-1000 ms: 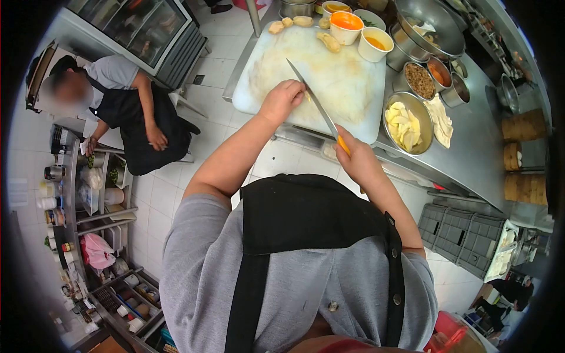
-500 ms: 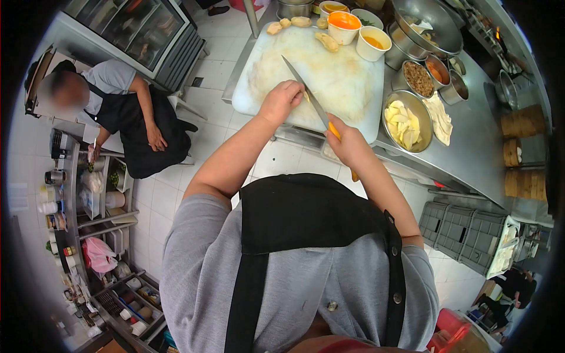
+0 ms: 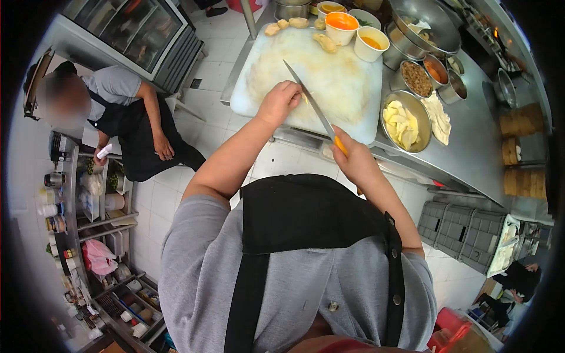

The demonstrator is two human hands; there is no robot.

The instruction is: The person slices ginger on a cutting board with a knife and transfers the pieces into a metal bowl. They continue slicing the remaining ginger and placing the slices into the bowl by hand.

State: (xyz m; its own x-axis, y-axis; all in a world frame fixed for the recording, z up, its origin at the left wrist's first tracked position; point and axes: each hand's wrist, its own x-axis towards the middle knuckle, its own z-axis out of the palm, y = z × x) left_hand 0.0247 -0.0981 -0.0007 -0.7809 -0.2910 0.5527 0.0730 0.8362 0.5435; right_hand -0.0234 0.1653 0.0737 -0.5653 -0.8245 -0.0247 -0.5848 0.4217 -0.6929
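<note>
My right hand [image 3: 355, 160] is closed round the orange handle of a long knife [image 3: 313, 106], whose blade slants up and left over the white cutting board [image 3: 265, 70]. Beside the blade, my left hand [image 3: 280, 103] has its fingers curled down at the board's near edge; what they hold is hidden. A small yellowish piece [image 3: 304, 98] shows between the fingers and the blade. Pieces of peeled ginger [image 3: 325, 43] lie toward the board's far edge. To the right of the board, a metal bowl [image 3: 425, 135] holds pale yellow slices [image 3: 401, 123].
White tubs [image 3: 371, 45] with orange contents stand at the board's far right corner. Metal pots [image 3: 417, 79] and a folded pale cloth-like item [image 3: 436, 119] are on the steel counter [image 3: 471, 147]. A seated person [image 3: 141, 123] is at the left, near shelves [image 3: 106, 223].
My right hand has moved slightly down and right with the knife. My left hand is nearly unchanged. The seated person has shifted, and a white object now shows in that person's hand.
</note>
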